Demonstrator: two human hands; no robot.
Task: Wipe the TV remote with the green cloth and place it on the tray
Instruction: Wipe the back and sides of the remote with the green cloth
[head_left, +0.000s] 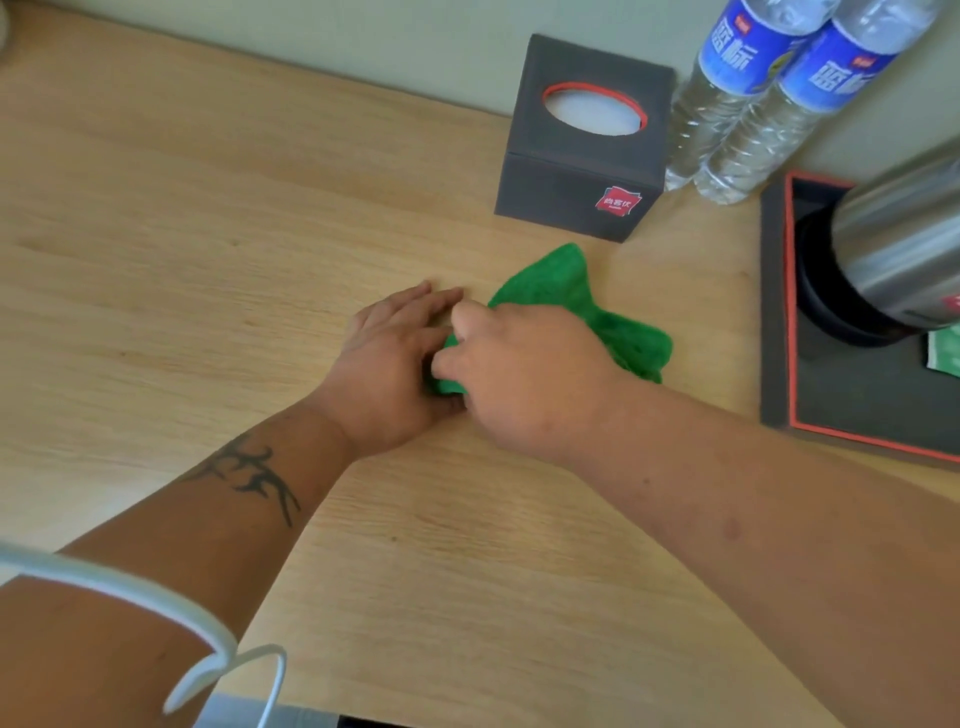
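The green cloth lies bunched on the wooden table, and my right hand is closed on its near end. My left hand rests palm down beside it with fingers stretched forward and touches the cloth at the thumb. The TV remote is not visible; whatever is under my hands and the cloth is hidden. The dark tray with an orange inner rim sits at the right edge of the table, to the right of the cloth.
A steel kettle on a black base and a green-white packet occupy the tray. A dark tissue box and two water bottles stand at the back by the wall. A white cable crosses my left forearm.
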